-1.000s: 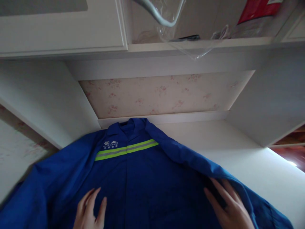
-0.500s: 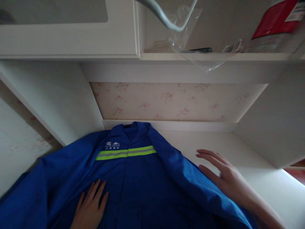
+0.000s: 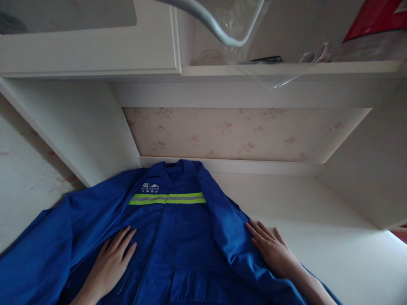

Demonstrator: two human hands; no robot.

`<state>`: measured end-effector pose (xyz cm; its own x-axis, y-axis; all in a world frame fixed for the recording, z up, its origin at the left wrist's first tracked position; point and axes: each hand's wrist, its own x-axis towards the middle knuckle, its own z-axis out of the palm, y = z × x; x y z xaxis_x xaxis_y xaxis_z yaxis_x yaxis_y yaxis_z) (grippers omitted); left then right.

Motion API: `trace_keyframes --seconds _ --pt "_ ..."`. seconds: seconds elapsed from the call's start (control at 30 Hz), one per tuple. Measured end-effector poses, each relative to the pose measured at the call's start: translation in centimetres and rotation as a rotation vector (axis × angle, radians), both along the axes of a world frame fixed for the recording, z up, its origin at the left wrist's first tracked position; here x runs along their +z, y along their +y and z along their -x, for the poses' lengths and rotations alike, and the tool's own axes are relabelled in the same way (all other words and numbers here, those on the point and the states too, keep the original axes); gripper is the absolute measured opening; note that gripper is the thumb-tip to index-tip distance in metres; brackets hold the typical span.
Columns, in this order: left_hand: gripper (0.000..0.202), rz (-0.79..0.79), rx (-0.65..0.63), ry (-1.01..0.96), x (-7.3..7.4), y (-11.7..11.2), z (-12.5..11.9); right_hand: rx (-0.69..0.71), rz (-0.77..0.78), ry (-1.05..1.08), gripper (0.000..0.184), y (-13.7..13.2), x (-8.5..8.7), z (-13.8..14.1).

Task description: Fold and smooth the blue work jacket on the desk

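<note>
A blue work jacket point(image 3: 187, 237) lies spread out on the white desktop, its collar toward the back wall. A yellow-green reflective stripe point(image 3: 167, 198) crosses its chest below a small white printed logo. My left hand point(image 3: 111, 262) rests flat on the jacket's front, on the left side, fingers extended. On the right, my right hand point(image 3: 270, 250) lies on the jacket's sleeve near the desk surface, with its fingers stretched out. Neither hand grips the cloth. The jacket's lower part runs out of view at the bottom.
The white desktop point(image 3: 286, 203) stretches right to a side panel point(image 3: 372, 169). Above hangs a shelf point(image 3: 286, 68) with clear plastic and a red package point(image 3: 375, 21). A pale curved bar point(image 3: 219, 31) juts in overhead. A cabinet door point(image 3: 95, 55) is at upper left.
My right hand has come down from above the desk onto the jacket's right sleeve. My left hand stays on the jacket front, slightly higher and farther left. The camera view has shifted a little.
</note>
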<state>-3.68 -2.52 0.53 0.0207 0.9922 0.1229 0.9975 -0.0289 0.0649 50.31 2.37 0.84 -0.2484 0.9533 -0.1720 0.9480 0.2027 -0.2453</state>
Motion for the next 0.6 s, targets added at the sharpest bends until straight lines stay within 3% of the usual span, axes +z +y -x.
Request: trace_keyframes --seconds 0.1,0.17,0.23,0.3,0.33,0.43,0.6 --pt "0.044 -0.083 0.048 -0.039 1.5 -0.1 -3.0 -0.029 -0.091 0.107 0.047 0.4 3.4 1.3" --pt "0.042 -0.154 0.030 -0.219 3.2 0.4 -6.8 -0.075 -0.155 0.327 0.042 0.6 6.5 3.8" --pt "0.040 -0.167 0.004 -0.593 5.2 1.7 -11.8 -0.109 -0.112 0.636 0.039 1.1 9.3 7.0" --pt "0.034 -0.016 0.062 -1.052 6.7 3.5 -16.9 -0.110 -0.024 0.914 0.036 2.2 10.5 10.3" --pt "0.031 0.036 0.093 -1.252 7.2 4.5 -19.3 -0.119 0.023 1.032 0.035 2.8 10.4 11.8" --pt "0.036 0.098 0.080 -1.454 6.9 7.7 -24.4 -0.227 0.131 1.274 0.044 4.9 7.6 14.5" --pt "0.049 0.157 0.080 -1.589 3.0 10.8 -27.1 -0.451 0.182 1.467 0.054 6.5 1.7 14.2"
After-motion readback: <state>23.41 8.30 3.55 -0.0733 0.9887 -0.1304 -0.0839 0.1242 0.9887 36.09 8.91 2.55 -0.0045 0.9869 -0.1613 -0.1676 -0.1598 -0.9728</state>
